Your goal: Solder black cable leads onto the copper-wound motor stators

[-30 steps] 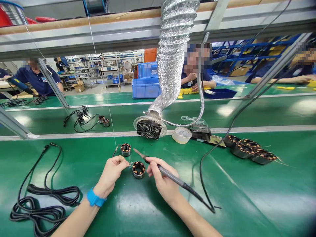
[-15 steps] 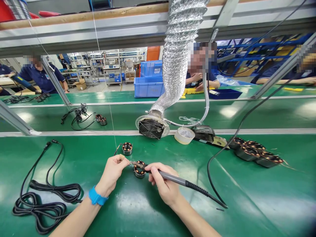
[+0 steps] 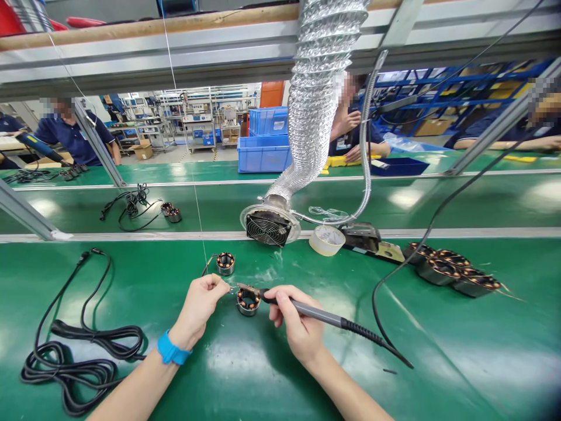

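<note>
**Iron tip at the wound stator, both hands close together**

As I judge it, you are in the soldering step. Your right hand [image 3: 293, 321] holds a soldering iron [image 3: 318, 313] in a narrow grip, like a pen, and its tip reaches over the upper rim of a copper-wound stator [image 3: 248, 304]. I cannot tell if the tip really touches the winding. This stator stands on the green table [image 3: 407, 374] between your two hands, and neither hand holds it. Your left hand [image 3: 197, 310] is pinched narrow on a thin solder wire [image 3: 229, 290], and the wire's end points toward the same stator. The wire is very fine, so its kind is only my best reading.

A second stator [image 3: 225, 264] stands a little farther from you, and black power cords [image 3: 74, 362] lie coiled on your left. On your right are a row of wound stators [image 3: 451, 270] and a roll of tape [image 3: 326, 240], near a fume extractor fan [image 3: 268, 228].

I think the next move calls for bringing the wire end and the iron tip together at one joint, with a steady hand, because nothing holds the stator in place.
</note>
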`<state>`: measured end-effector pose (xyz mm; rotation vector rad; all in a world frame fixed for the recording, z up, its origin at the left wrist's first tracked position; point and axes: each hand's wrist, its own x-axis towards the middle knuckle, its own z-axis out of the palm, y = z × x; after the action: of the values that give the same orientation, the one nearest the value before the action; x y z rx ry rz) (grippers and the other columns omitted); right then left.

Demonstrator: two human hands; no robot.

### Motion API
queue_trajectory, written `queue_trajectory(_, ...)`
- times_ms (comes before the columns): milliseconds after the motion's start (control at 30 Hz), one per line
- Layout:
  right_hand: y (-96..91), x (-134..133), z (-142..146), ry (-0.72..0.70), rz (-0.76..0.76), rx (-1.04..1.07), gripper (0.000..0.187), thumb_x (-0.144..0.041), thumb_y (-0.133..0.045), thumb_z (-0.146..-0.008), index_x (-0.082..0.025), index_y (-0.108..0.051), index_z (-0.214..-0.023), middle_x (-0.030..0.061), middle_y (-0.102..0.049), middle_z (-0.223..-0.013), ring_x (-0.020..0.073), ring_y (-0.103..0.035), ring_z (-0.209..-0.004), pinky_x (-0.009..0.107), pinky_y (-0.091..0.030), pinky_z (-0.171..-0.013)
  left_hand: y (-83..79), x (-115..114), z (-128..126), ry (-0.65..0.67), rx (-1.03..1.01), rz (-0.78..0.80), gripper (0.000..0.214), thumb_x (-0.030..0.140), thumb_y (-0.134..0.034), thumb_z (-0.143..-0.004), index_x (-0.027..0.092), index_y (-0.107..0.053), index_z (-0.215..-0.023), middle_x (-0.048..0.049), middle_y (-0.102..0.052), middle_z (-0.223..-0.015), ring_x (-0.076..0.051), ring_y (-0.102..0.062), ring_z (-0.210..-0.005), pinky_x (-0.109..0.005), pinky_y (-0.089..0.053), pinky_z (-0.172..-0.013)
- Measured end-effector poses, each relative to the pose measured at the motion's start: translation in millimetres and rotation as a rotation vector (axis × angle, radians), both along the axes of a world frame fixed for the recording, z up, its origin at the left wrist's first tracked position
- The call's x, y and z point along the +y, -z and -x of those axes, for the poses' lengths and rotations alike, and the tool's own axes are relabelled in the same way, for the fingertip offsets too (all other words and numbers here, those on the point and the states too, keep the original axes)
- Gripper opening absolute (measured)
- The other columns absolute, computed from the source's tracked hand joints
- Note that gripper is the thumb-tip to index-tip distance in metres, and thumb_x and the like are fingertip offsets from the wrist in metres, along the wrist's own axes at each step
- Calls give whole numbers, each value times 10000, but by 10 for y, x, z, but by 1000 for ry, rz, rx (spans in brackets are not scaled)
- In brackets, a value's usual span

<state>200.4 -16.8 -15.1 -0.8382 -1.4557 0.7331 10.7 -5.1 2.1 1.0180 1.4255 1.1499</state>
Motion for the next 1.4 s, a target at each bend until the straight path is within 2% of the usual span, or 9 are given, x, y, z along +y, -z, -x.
queue_trajectory(367, -64, -13, 17, 11, -11, -49, 324, -367, -463, -1001, -188, -691, -856, -22, -604, -517, 117, -555, -391, 226, -463, -415, -16, -2, -3, -9, -3, 5, 224, 335, -699, -631, 186, -535, -605, 105, -323, -482, -54, -176, -455, -249, -137, -479)
queue_trajectory(533, -144, 8, 81, 16, -97, -143, 216, -260, -489, -988, -204, -688, -930, -19, -673, -635, 110, -620, -468, 231, -508, -515, -29, -9, -16, -3, -11, 3, 214, 336, -701, -628, 182, -554, -608, 106, -334, -479, -54, -183, -450, -246, -152, -477)
queue_trajectory(733, -131, 45, 128, 21, -141, -228, 222, -254, -474, -996, -209, -688, -962, 13, -694, -727, 148, -680, -614, 266, -548, -606, -32, -27, -18, 20, -20, -16, 231, 338, -698, -645, 182, -537, -592, 98, -357, -496, -55, -202, -457, -238, -191, -482)
queue_trajectory(900, -98, 126, 183, -29, -164, -256, 178, -201, -519, -974, -229, -654, -1087, 39, -672, -886, 157, -669, -772, 277, -557, -733, -34, -41, -28, 45, 35, -73, 215, 341, -689, -677, 174, -573, -607, 61, -466, -541, -83, -345, -508, -231, -298, -536)
queue_trajectory(967, -83, 164, 208, -75, -181, -269, 234, -169, -538, -954, -240, -624, -1160, 54, -644, -965, 163, -660, -842, 290, -559, -796, -45, -55, -41, 68, 59, -118, 212, 347, -688, -686, 168, -598, -618, 31, -543, -596, -108, -436, -572, -234, -351, -586)
queue_trajectory(1067, -51, 204, 237, -138, -194, -264, 328, -116, -537, -933, -255, -589, -1226, 64, -600, -1041, 154, -654, -869, 286, -567, -810, -62, -82, -61, 109, 93, -167, 216, 361, -680, -709, 164, -621, -644, 5, -596, -649, -138, -497, -637, -241, -384, -625)
queue_trajectory(1267, 8, 205, 253, -129, -214, -301, 351, -82, -498, -941, -274, -586, -1221, 54, -580, -1030, 146, -644, -857, 277, -564, -805, -92, -108, -42, 170, 191, -201, 258, 403, -659, -761, 167, -627, -663, 6, -561, -625, -132, -455, -588, -238, -349, -558)
queue_trajectory(1400, 33, 192, 266, -106, -259, -307, 347, -81, -501, -943, -276, -584, -1217, 50, -569, -1023, 144, -641, -854, 263, -557, -797, -117, -93, -7, 223, 126, -114, 329, 481, -673, -754, 160, -627, -700, 44, -472, -572, -88, -324, -491, -228, -249, -471)
